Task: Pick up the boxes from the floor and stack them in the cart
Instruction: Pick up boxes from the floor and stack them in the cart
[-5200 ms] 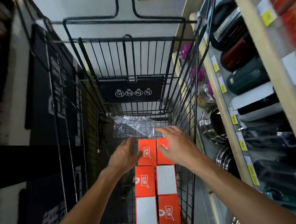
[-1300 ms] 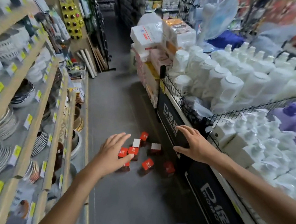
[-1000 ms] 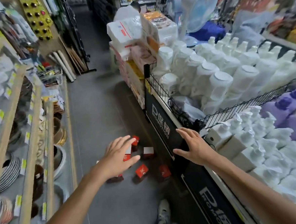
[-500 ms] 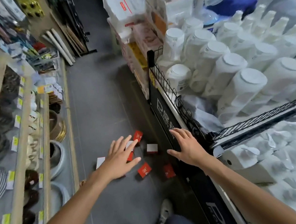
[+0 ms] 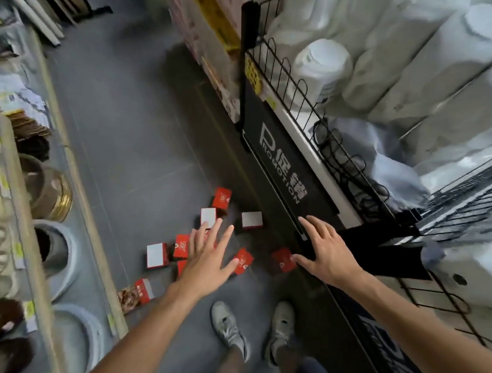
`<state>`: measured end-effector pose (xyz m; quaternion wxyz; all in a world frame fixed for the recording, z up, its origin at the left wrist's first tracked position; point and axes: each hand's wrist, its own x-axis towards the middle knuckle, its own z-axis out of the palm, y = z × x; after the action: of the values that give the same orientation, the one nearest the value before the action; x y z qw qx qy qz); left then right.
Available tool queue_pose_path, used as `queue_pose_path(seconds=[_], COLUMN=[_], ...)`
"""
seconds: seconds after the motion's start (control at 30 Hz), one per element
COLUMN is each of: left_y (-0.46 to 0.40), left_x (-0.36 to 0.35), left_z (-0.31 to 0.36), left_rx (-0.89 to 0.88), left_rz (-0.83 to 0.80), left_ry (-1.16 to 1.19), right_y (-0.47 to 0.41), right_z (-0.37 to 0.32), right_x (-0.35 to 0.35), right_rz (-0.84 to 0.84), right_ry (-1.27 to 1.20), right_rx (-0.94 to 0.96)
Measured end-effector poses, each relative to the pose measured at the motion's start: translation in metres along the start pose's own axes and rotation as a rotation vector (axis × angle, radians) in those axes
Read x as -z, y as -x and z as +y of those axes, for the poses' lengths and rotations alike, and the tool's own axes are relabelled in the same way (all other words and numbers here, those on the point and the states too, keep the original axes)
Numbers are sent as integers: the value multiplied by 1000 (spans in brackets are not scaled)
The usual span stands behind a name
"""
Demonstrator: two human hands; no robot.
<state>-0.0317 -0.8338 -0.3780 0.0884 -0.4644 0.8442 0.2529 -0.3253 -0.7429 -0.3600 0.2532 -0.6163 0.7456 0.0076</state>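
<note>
While both hands hover over the scattered stock, the hazards below apply; clock directions are read on the head view, 12 o'clock being the top of the picture.

Left hand (image 5: pixel 208 263): fingers spread wide and straight, holding nothing, above the middle of the cluster.
Right hand (image 5: pixel 325 250): fingers spread wide, holding nothing, at 3 o'clock from the left hand, just beside the black promotion panel (image 5: pixel 284 166).
Boxes (image 5: pixel 221 198): about ten small red-and-white cartons loose on the grey floor (image 5: pixel 125 136); farthest one at 12 o'clock from the left hand, white-topped box (image 5: pixel 156 255) at 9 o'clock, red box (image 5: pixel 283 260) at the right thumb.
Stray box (image 5: pixel 140 291): at 8 o'clock, against the foot of the shelf unit (image 5: pixel 18 202); judged easy to overlook.
Cart: not in view.
Grasp risk: boxes lie tilted at mixed angles and some touch; a wide grab may pinch one corner and knock its neighbour away.
Reach risk: the right hand works close to the panel; a box nudged toward 3 o'clock could slide under it.
Footing risk: shoes (image 5: pixel 228 327) stand at 6 o'clock, near the cluster; a forward step could crush a carton.
Carry risk: several loose cartons taken at once may slip during the turn to the cart.
</note>
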Motion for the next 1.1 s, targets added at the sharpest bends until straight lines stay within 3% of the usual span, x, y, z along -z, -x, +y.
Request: queue_pose_path(seconds=[0.37,0.73,1.1], left_y=[-89,-149,-152], left_x=[-220,-398,-492], left_z=[-64,-108,-163], left_rx=[-42,-20,88], left_rz=[-73,-55,-123], left_ry=[-15,66,197], right_y=[-104,-187,-242], right_z=[89,178,207], right_x=[-238,-443,-540], right_rz=[-202,-237,-24], right_ry=[-84,-122,-310], right_rx=[-232,-362,-664])
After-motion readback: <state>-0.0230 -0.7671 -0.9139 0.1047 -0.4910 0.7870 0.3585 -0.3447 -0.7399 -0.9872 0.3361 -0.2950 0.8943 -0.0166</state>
